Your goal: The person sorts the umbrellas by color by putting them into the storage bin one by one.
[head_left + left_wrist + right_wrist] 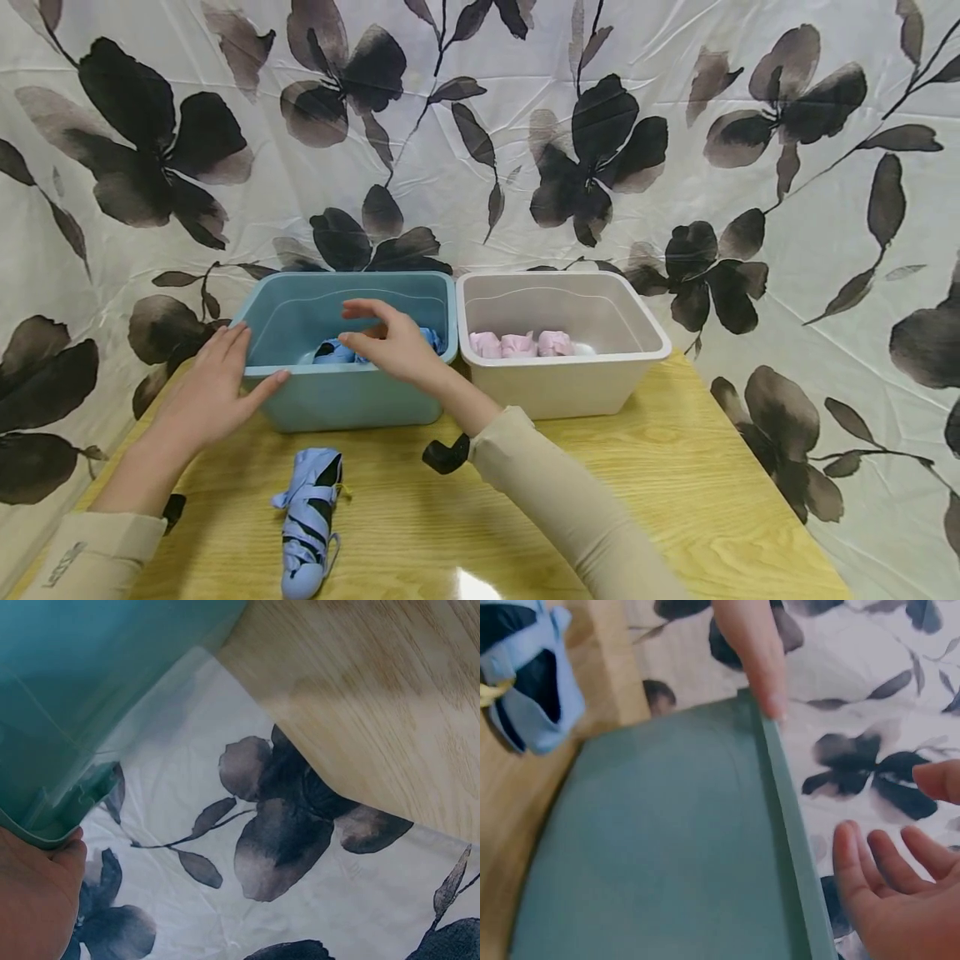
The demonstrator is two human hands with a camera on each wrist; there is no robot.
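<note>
My left hand (206, 396) rests on the front left corner of a blue-green plastic bin (352, 400), fingers stretched over the rim and thumb along the front edge. Above the bin's opening hovers my right hand (401, 342), its fingers loosely bent with nothing between them; the right wrist view shows this hand (907, 892) apart from the rim. Blue and black bundles (333, 352) lie inside the bin, partly hidden by the front wall and right hand. In front, on the table, lies a loosely folded blue and black compact umbrella (309, 521) with a wrist loop.
A white bin (555, 387) stands right beside the blue-green one, with pink rolled bundles (517, 344) in a row inside. Both bins stand toward the back of the wooden table (600, 483). Behind hangs a flower-patterned cloth (480, 200).
</note>
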